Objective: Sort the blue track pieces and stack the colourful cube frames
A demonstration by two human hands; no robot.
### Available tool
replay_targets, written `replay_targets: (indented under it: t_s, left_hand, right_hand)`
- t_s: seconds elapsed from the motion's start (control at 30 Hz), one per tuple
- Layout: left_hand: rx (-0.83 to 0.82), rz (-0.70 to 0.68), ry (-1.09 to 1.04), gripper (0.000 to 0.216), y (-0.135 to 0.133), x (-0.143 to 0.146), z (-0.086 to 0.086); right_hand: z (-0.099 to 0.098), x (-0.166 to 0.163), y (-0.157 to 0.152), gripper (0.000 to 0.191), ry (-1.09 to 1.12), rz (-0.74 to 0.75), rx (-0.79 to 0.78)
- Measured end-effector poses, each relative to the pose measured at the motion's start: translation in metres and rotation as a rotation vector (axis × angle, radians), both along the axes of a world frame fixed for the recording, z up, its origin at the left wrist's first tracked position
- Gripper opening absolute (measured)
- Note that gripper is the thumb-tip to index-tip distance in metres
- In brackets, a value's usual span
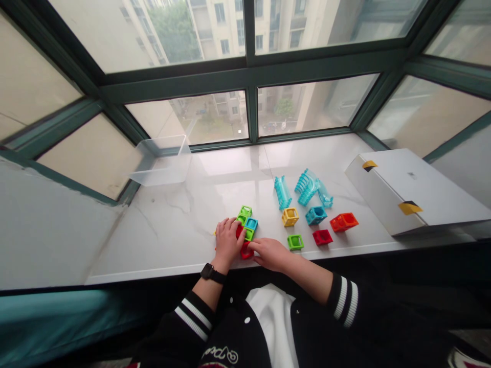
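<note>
Your left hand (229, 240) sits curled against a cluster of hollow plastic building cubes (247, 221), touching its red and green pieces. Your right hand (270, 254) lies flat just beside it, fingertips at a red cube (247, 250). You can't tell whether either grip is clamped or apart. Loose cubes (316, 215) and clear-blue curved chutes (307, 186) lie to the right on the marble worktop (161, 240).
</note>
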State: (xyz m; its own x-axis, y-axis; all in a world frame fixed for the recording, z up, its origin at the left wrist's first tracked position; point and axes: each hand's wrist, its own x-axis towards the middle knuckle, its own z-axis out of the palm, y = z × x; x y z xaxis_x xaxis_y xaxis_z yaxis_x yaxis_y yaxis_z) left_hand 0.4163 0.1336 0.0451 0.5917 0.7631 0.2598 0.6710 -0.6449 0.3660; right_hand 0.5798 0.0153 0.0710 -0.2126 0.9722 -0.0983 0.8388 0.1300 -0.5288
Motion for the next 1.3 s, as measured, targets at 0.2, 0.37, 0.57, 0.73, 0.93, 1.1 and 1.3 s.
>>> replay_targets:
  t_s: [0.2, 0.37, 0.57, 0.73, 0.93, 1.1, 1.3]
  left_hand:
    - [-0.009, 0.003, 0.005, 0.028, 0.000, 0.000, 0.000]
    - [-0.015, -0.012, 0.001, 0.026, -0.001, 0.000, 0.000]
    - [-0.012, -0.026, 0.007, 0.029, -0.002, 0.000, 0.002]
    - [-0.011, 0.000, -0.008, 0.014, -0.004, 0.004, 0.003]
    - [0.004, 0.032, 0.004, 0.022, -0.008, 0.010, -0.002]
    - [0.009, 0.022, -0.032, 0.024, -0.007, 0.013, -0.003]
    - [-0.005, -0.021, -0.092, 0.029, -0.005, 0.016, -0.002]
  right_hand:
    - [-0.002, 0.021, -0.007, 0.018, 0.007, -0.042, -0.009]
    - [0.012, 0.042, -0.022, 0.007, 0.132, -0.106, 0.065]
    - [0.025, 0.056, -0.035, 0.007, 0.446, -0.254, 0.208]
    - [0.025, 0.057, -0.040, 0.018, 0.681, -0.400, 0.239]
    - [0.018, 0.054, -0.042, 0.042, 0.978, -0.481, 0.166]
    - [0.015, 0.052, -0.045, 0.045, 1.076, -0.499, 0.156]
    - [0.014, 0.050, -0.048, 0.038, 1.058, -0.498, 0.148]
